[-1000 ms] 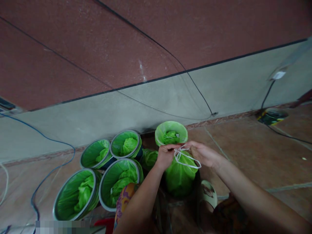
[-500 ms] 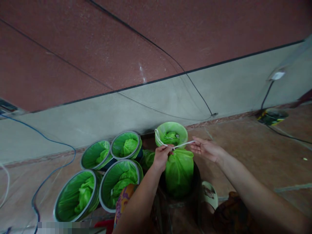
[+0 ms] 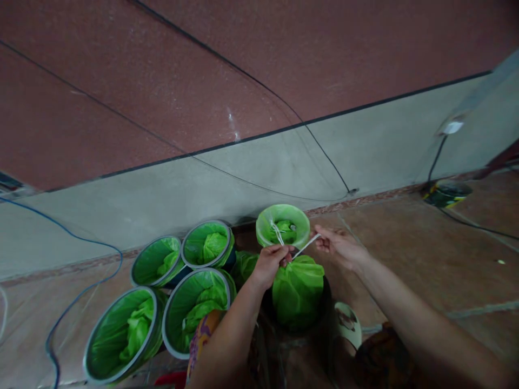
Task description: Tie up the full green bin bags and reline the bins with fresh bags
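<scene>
A: Where is the bag (image 3: 298, 297) lying from the hands?

B: Just below them and on the near side, sitting in a dark tub (image 3: 327, 303). Its gathered neck is pointing up, toward the left hand (image 3: 277, 262), which is the nearer one. The right hand (image 3: 335, 244) is hovering to the right and slightly farther, apart from the cloth.

A: And each grip?

B: The left is closing tightly on the white cord (image 3: 307, 245) beside the neck; I can't tell whether it is pinching cloth too. The right is nipping the cord's end between thumb and fingertips, the other fingers curling loosely.

A: How is the cord running?

B: One straight length is slanting between the hands, rising to the right. A doubled part is sticking up from the left grip, crossing in front of the far bin (image 3: 303, 222).

A: What are the materials looking like?

B: The bag is showing thin, bright green cloth, bulging round below and puckering into folds on top. The cord is looking flat and soft. To the left, four grey-rimmed bins (image 3: 106, 336) are holding crumpled green cloth. All are resting on a brownish tiled floor (image 3: 405, 248), beside a smooth, pale wall (image 3: 162, 208).
</scene>
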A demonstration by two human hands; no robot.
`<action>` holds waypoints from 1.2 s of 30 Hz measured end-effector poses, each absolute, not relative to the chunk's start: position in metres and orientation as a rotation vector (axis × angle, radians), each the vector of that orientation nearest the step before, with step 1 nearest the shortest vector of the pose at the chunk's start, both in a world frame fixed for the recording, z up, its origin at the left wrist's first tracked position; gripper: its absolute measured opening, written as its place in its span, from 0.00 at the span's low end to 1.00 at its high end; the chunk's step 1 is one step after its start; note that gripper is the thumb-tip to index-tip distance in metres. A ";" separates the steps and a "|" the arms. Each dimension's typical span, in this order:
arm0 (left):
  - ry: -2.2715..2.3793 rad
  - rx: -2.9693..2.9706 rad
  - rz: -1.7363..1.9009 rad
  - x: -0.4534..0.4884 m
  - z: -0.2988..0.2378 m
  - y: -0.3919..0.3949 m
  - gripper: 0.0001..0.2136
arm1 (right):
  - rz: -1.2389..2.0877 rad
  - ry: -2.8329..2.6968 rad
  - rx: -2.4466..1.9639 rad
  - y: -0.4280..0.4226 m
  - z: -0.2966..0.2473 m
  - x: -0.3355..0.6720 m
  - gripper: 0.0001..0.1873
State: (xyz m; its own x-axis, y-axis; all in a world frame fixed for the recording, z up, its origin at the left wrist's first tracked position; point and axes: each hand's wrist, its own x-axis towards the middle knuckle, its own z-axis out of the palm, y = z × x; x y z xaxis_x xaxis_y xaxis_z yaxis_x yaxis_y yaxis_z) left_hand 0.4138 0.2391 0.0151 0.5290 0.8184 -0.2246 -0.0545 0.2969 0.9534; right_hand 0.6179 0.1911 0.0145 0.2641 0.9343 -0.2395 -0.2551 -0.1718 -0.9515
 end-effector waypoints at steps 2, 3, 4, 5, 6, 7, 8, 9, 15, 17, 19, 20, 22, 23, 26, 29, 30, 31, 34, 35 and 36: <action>0.871 1.272 0.541 0.415 0.010 0.236 0.15 | 1.146 -0.819 -1.308 0.188 0.028 0.603 0.22; 0.879 1.339 0.468 0.416 0.008 0.234 0.13 | 1.099 -0.912 -1.298 0.187 0.033 0.595 0.23; 0.875 1.397 0.398 0.418 0.007 0.232 0.12 | 1.059 -1.013 -1.284 0.187 0.037 0.589 0.23; 0.857 1.446 0.330 0.419 0.006 0.229 0.11 | 1.031 -1.103 -1.273 0.186 0.039 0.584 0.24; 0.827 1.486 0.267 0.419 0.005 0.227 0.10 | 1.020 -1.170 -1.273 0.187 0.039 0.580 0.24; 0.792 1.513 0.220 0.420 0.006 0.225 0.10 | 1.029 -1.206 -1.286 0.187 0.037 0.577 0.24; 0.759 1.527 0.192 0.420 0.006 0.223 0.10 | 1.056 -1.209 -1.316 0.188 0.034 0.575 0.23; 0.730 1.532 0.180 0.421 0.007 0.222 0.10 | 1.088 -1.192 -1.360 0.188 0.031 0.574 0.24; 0.650 1.507 0.226 0.420 0.011 0.215 0.09 | 0.981 -1.216 -1.636 0.190 0.006 0.570 0.24; 0.679 1.550 0.219 0.420 0.012 0.214 0.12 | 0.856 -1.260 -1.681 0.191 0.000 0.569 0.24; 0.736 1.571 0.220 0.421 0.011 0.214 0.15 | 0.774 -1.291 -1.695 0.193 -0.002 0.569 0.25; 0.765 1.557 0.231 0.421 0.011 0.214 0.16 | 0.777 -1.294 -1.693 0.193 -0.002 0.569 0.25; 0.798 1.489 0.280 0.422 0.008 0.216 0.17 | 0.893 -1.263 -1.698 0.193 0.000 0.569 0.24; 0.816 1.447 0.320 0.423 0.007 0.217 0.18 | 0.970 -1.241 -1.705 0.192 0.001 0.569 0.23; 0.937 1.322 0.499 0.423 0.002 0.223 0.20 | 1.023 -1.202 -1.724 0.190 0.002 0.570 0.22; 1.044 1.210 0.655 0.421 -0.003 0.229 0.20 | 0.944 -1.288 -1.727 0.191 -0.001 0.571 0.22; 1.059 1.179 0.691 0.420 -0.004 0.230 0.19 | 0.960 -1.335 -1.715 0.191 -0.002 0.572 0.22; 1.066 1.156 0.720 0.419 -0.004 0.231 0.17 | 0.985 -1.382 -1.692 0.192 -0.003 0.572 0.21; 1.060 1.127 0.768 0.418 -0.003 0.232 0.11 | 1.019 -1.449 -1.642 0.193 -0.005 0.576 0.16; 1.059 1.123 0.773 0.417 -0.003 0.232 0.09 | 1.023 -1.450 -1.646 0.193 -0.005 0.577 0.15; 1.062 1.123 0.773 0.417 -0.002 0.232 0.07 | 1.035 -1.448 -1.651 0.193 -0.004 0.579 0.14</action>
